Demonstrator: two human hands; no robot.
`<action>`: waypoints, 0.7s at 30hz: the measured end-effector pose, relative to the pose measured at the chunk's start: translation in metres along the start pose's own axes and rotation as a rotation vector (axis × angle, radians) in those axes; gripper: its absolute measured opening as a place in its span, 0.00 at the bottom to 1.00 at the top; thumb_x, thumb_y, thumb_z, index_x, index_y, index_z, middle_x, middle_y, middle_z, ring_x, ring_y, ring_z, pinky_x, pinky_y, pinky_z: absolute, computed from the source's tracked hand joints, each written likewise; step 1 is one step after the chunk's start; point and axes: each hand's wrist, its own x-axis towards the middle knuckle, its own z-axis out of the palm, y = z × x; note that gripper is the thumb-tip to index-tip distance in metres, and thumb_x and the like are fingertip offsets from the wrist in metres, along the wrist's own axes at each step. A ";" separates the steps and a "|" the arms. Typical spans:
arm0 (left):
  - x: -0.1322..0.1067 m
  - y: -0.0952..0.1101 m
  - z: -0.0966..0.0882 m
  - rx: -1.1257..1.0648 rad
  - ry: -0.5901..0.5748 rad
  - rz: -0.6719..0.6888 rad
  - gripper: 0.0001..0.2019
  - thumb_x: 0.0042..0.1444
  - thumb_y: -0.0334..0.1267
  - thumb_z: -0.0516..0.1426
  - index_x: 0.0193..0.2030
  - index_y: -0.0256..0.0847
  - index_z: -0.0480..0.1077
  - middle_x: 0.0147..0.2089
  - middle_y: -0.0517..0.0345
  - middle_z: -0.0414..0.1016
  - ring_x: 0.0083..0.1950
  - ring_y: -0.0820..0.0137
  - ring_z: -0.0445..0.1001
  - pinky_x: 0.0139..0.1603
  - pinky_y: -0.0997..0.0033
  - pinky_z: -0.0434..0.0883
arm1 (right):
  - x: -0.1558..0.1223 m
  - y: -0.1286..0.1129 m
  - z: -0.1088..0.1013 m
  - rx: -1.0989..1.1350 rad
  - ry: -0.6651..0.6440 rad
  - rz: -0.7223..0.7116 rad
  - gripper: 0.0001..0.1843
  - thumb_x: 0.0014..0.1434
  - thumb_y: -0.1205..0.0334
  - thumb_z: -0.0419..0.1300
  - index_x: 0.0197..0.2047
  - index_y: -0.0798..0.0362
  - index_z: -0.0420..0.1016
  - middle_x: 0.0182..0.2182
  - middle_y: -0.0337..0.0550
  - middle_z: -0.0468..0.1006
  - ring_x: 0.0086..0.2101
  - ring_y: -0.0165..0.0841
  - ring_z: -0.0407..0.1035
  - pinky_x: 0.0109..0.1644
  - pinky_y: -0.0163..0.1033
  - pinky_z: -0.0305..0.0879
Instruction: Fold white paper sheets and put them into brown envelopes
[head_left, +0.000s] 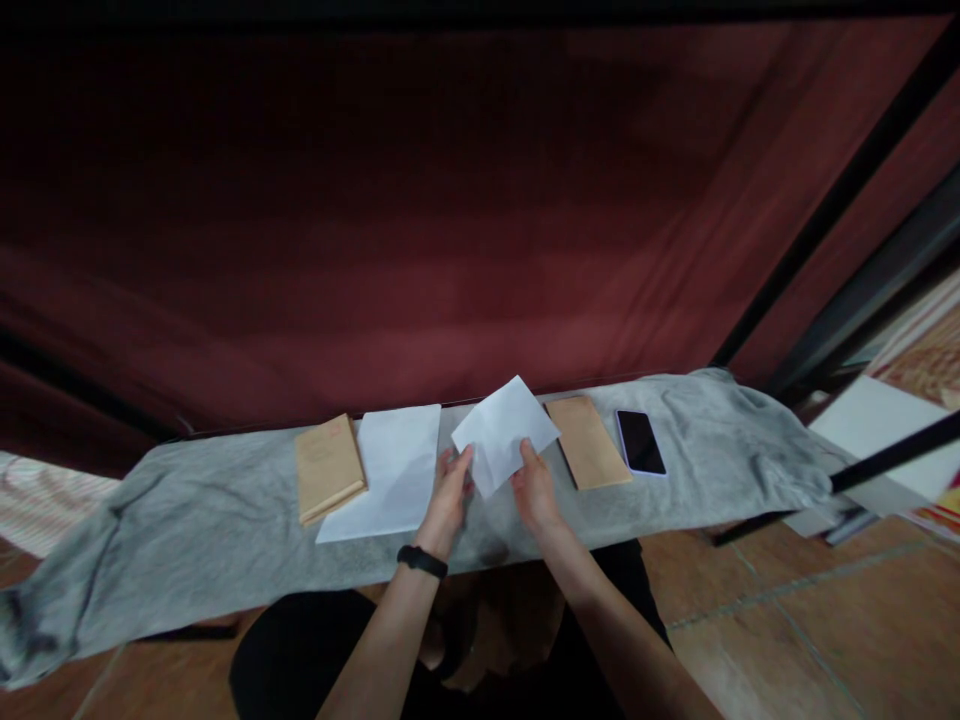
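A folded sheet of white paper (pixel 504 425) is held up between my two hands, tilted, with a crease down its middle. My left hand (pixel 450 490) pinches its lower left edge, thumb on top. On the lower right edge, my right hand (pixel 534 485) grips it the same way. White sheets (pixel 397 470) lie flat just left of my left hand. Partly on top of them rests a stack of brown envelopes (pixel 328 468). A single brown envelope (pixel 589 443) lies to the right of my right hand.
A phone with a purple edge (pixel 640 442) lies right of the single envelope. Grey cloth (pixel 210 530) covers the narrow bench. Behind it rises a dark red panel (pixel 480 250). A black metal bar (pixel 840 190) slants at the right, near white boards (pixel 874 435).
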 end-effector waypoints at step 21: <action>0.011 -0.044 -0.021 0.942 -0.075 0.274 0.43 0.57 0.31 0.57 0.78 0.35 0.45 0.49 0.44 0.82 0.49 0.52 0.81 0.53 0.56 0.75 | -0.051 0.046 -0.105 -0.638 0.094 -0.182 0.26 0.69 0.54 0.47 0.65 0.52 0.67 0.63 0.56 0.69 0.64 0.45 0.63 0.67 0.56 0.63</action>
